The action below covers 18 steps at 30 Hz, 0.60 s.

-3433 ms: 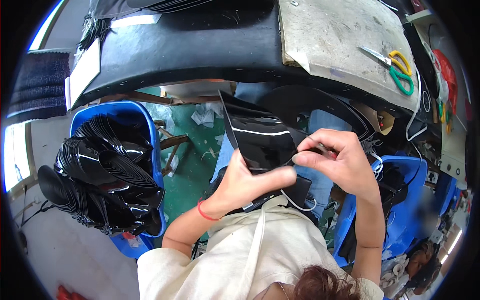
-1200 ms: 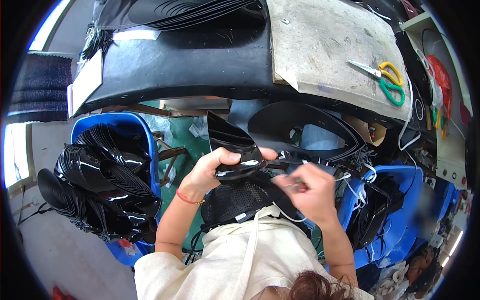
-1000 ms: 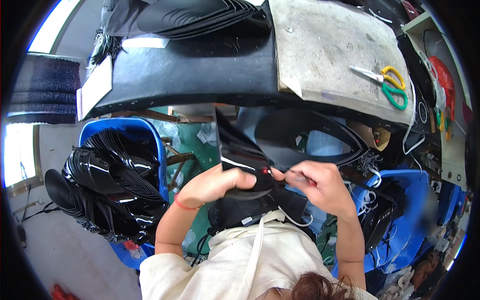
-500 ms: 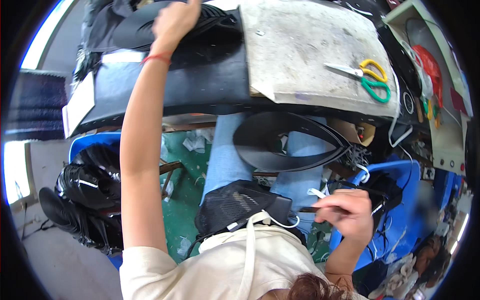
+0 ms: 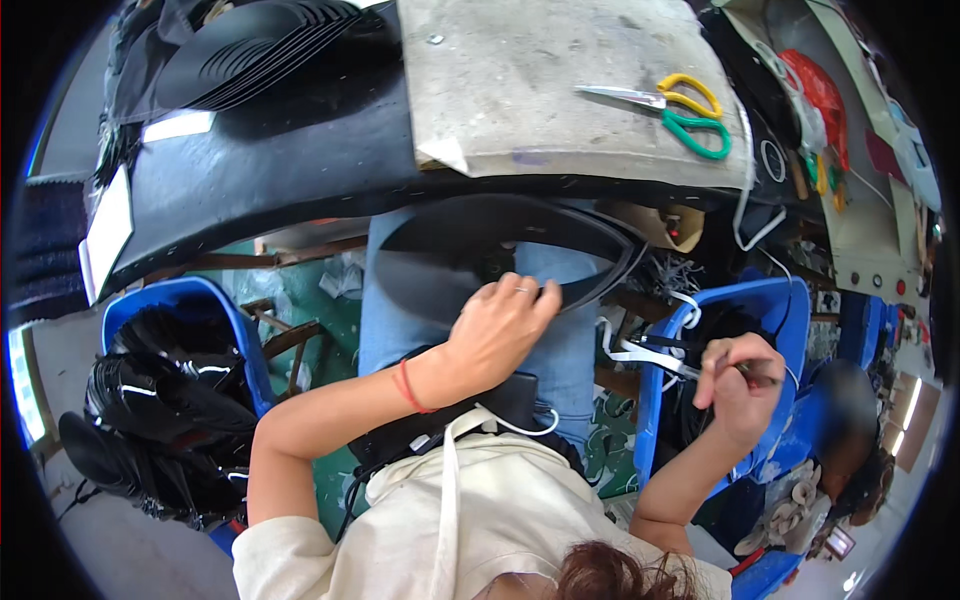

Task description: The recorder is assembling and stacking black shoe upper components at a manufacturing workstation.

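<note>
The left hand (image 5: 503,330) is over the near edge of the black sheets (image 5: 425,262), which lie across the jeans (image 5: 385,335) on the lap, just short of the table (image 5: 290,155); its fingers are bent and close together, a ring on one, and whether they grip a sheet I cannot tell. A red band (image 5: 408,385) circles that wrist. The right hand (image 5: 742,388), well apart to the right, is raised with its fingers curled, pinching a thin dark tool (image 5: 763,379) too blurred to make out fully. It is over the right bin (image 5: 796,320), which is blue and holds dark things, with white straps (image 5: 650,356) just left of the hand. Nearer the body, a dark pouch (image 5: 512,398) sits at the waist beside a white cord (image 5: 515,425), against a cream shirt (image 5: 400,515). On the left, another blue bin (image 5: 248,350) is heaped with glossy black pieces (image 5: 150,388), some jutting past its near left side. On the far left of the table is a fanned pile (image 5: 230,60) of matt black sheets; right of it lies a worn grey board (image 5: 540,60) bearing scissors (image 5: 655,101) with one yellow and one green handle, blades pointing left. An open box (image 5: 655,222) sits below the table's near edge, right of the lap.
</note>
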Available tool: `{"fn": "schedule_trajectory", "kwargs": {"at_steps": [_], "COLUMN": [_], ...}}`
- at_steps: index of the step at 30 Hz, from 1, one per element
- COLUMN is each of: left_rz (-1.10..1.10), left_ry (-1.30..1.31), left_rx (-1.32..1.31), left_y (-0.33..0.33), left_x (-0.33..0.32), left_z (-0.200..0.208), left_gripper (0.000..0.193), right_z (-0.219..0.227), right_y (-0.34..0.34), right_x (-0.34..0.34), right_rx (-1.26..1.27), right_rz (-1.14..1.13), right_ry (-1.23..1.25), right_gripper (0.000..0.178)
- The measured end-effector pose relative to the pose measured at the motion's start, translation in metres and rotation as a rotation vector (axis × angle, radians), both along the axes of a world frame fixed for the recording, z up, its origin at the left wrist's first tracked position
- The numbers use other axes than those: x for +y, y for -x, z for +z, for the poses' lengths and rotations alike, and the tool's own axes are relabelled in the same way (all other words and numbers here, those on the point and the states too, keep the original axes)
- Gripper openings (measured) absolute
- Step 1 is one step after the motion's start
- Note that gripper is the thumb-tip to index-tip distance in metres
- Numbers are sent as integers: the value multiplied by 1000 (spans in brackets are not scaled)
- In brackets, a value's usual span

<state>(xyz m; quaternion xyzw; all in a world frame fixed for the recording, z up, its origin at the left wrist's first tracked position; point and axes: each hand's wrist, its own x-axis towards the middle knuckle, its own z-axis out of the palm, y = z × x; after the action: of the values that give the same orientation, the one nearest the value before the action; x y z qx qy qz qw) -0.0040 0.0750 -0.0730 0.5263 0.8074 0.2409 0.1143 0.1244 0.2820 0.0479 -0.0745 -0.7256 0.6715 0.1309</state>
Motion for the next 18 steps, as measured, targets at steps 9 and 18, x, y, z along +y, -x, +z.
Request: {"fn": "schedule_trajectory", "kwargs": {"at_steps": [9,18], "left_rz": [54,163], "left_ry": [-40,-139], "left_rx": [-271,-108], "left_y": [24,27], "left_x": [-12,-17], "left_z": [-1,0], "left_gripper": [38,22], "right_z": [5,12], "right_y": [35,44], "right_x": [-26,-37], "right_rx": [-311,-285], "right_rz": [-101,-146], "right_ry": [-84,-119], "right_gripper": [10,12]}}
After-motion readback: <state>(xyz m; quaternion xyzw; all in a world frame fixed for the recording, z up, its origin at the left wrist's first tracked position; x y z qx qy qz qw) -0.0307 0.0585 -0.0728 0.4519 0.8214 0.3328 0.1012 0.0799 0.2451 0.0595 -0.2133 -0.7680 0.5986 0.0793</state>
